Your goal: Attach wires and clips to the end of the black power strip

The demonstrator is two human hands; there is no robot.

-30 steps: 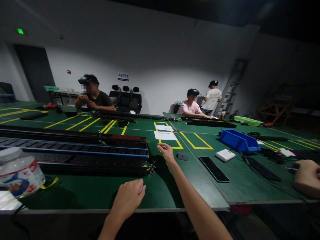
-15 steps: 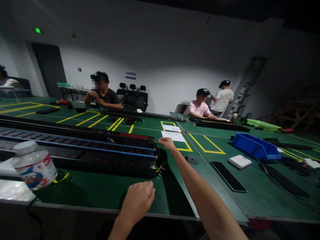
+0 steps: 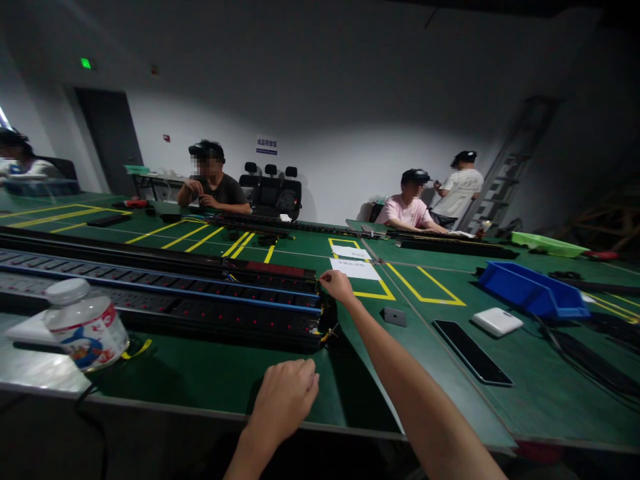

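Note:
Long black strips (image 3: 240,322) with blue edging and rows of small red dots lie across the left of the table. My right hand (image 3: 337,285) is closed in a pinch at their right end, by the rear strip. What sits between its fingertips is too small to make out. Below it, thin loose wires (image 3: 327,333) stick out from the front strip's end. My left hand (image 3: 287,393) rests on the green table near its front edge, curled into a loose fist, apart from the strips. Nothing shows in it; its palm side is hidden.
A clear jar (image 3: 90,327) with a white lid stands at the left. To the right lie a small grey box (image 3: 395,316), a dark phone (image 3: 470,353), a white case (image 3: 497,322) and a blue bin (image 3: 533,290). White papers (image 3: 355,269) lie ahead. Several people sit or stand beyond.
The view has shifted slightly, so everything sits a little further right in the picture, apart from slight differences in height. Both hands keep about the same places and shapes relative to the strips.

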